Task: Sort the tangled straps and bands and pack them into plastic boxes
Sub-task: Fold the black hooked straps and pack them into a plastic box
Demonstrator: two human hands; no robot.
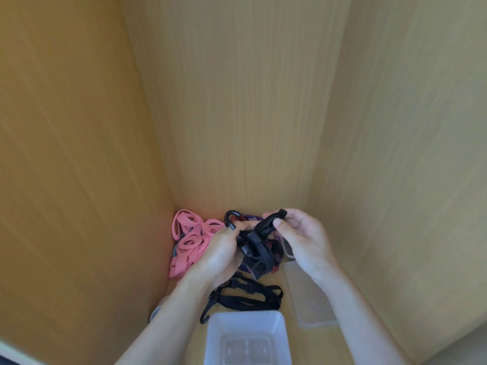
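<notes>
My left hand (221,250) grips the black strap bundle (254,250) and my right hand (303,238) pinches its hooked end, both held over the pile in the back corner. I judge the free hook (233,215) could snag the cords beneath and drag them up. I count one open plastic box (214,338), one lid (312,301), one loose black tangle (247,296); the pink bands (188,241) are too heaped to count

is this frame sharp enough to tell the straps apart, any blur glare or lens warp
Head view: soft throughout, so the black straps gripped by the left hand and right hand merge into one dark mass. Head view: light is even, with no glare or hard shadows. Head view: wide-angle warp splays the wooden walls outward. The pink bands read clearly.
</notes>
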